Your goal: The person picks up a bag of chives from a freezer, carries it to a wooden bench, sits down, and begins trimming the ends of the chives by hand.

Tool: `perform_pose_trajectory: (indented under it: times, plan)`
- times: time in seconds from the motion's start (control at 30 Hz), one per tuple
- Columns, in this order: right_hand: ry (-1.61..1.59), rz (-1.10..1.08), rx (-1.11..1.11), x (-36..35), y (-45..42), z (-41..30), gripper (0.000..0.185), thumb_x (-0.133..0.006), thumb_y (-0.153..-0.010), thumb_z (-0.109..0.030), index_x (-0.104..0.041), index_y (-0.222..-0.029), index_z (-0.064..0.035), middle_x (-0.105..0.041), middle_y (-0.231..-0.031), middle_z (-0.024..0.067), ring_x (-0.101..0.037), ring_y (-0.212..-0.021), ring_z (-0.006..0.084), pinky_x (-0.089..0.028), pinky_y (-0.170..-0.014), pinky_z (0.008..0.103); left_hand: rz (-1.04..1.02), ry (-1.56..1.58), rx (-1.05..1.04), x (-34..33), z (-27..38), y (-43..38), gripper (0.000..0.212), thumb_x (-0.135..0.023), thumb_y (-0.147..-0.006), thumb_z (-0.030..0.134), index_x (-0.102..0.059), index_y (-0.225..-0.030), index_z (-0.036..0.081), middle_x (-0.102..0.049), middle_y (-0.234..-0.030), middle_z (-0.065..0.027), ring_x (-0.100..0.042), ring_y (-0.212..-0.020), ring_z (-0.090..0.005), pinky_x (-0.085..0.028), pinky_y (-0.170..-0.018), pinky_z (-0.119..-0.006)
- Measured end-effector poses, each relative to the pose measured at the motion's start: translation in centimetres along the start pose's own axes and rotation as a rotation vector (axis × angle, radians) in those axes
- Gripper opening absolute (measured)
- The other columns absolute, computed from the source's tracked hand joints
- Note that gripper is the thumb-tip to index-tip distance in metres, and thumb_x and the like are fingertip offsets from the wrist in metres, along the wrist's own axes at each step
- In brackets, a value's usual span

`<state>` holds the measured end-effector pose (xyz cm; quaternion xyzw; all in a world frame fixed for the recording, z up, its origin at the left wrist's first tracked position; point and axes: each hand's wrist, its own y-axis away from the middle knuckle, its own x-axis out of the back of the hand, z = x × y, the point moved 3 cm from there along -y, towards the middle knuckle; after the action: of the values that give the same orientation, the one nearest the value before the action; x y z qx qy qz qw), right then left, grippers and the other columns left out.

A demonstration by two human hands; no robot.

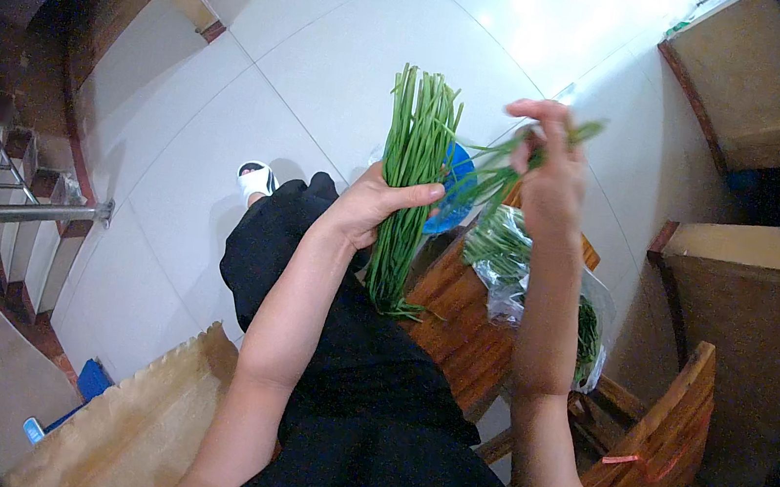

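Note:
My left hand (388,203) grips a thick bundle of long green chives or similar stalks (413,150), held roughly lengthwise with the cut ends away from me. To its right, my right hand (553,154) is blurred by motion and holds a few loose green stalks (494,180). Below that hand, more greens (500,247) lie in a clear plastic bag (507,299) on a wooden chair seat (460,327). Partly hidden behind the bundle and the loose stalks is a round blue item (452,207).
The wooden chair's back (660,434) rises at lower right. Pale tiles cover the floor (311,56). At left are a metal railing (24,214) and stairs (51,265). A cloth-covered surface (137,424) stands at lower left. Tan cabinet-like panels (757,92) line the right side.

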<state>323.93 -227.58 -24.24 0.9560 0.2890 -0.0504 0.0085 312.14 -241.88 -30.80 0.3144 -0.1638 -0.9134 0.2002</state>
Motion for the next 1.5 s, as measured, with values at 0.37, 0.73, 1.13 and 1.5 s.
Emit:
perform_pose_trajectory:
  times: [0.37,0.73,1.13,1.5]
  plan:
    - [0.712,0.828,0.636,6.3,0.4,-4.6,0.012,-0.057,-0.09,-0.018,-0.055,-0.092,-0.0063,-0.048,-0.064,0.0004,-0.043,-0.05,0.0087,-0.037,-0.045,0.0239,-0.177,0.142,0.025,-0.1,-0.2,-0.1,0.043,-0.072,-0.078,0.016,-0.052,-0.112,0.001,-0.063,-0.091,-0.0086,-0.063,-0.077,-0.0156,-0.054,-0.068,-0.029]
    - [0.717,-0.123,0.229,-2.4,1.6,-0.4,0.026,-0.071,-0.075,-0.014,-0.067,-0.097,-0.0004,-0.065,-0.08,0.0136,-0.066,-0.073,0.0217,-0.05,-0.065,0.0302,-0.121,-0.045,-0.021,-0.3,-0.2,-0.4,0.037,-0.073,-0.074,0.009,-0.056,-0.105,0.001,-0.063,-0.091,-0.0083,-0.06,-0.075,-0.0132,-0.051,-0.067,-0.026]
    - [0.786,0.223,0.466,0.5,1.1,-1.7,0.009,-0.063,-0.082,-0.005,-0.065,-0.088,-0.0004,-0.061,-0.08,0.0122,-0.062,-0.066,0.0224,-0.047,-0.059,0.0315,-0.128,-0.004,0.016,-0.4,-0.2,-0.5,0.047,-0.078,-0.07,0.011,-0.053,-0.108,0.001,-0.061,-0.088,-0.0058,-0.059,-0.075,-0.0139,-0.05,-0.068,-0.027]
    - [0.86,0.198,0.433,4.1,-0.4,-1.1,0.013,-0.062,-0.085,-0.017,-0.069,-0.092,-0.0083,-0.063,-0.08,0.0098,-0.061,-0.066,0.0186,-0.047,-0.058,0.0313,-0.105,-0.032,-0.011,-0.2,0.2,-0.2,0.037,-0.077,-0.07,0.008,-0.057,-0.1,0.002,-0.062,-0.082,-0.0046,-0.059,-0.071,-0.013,-0.05,-0.066,-0.027]
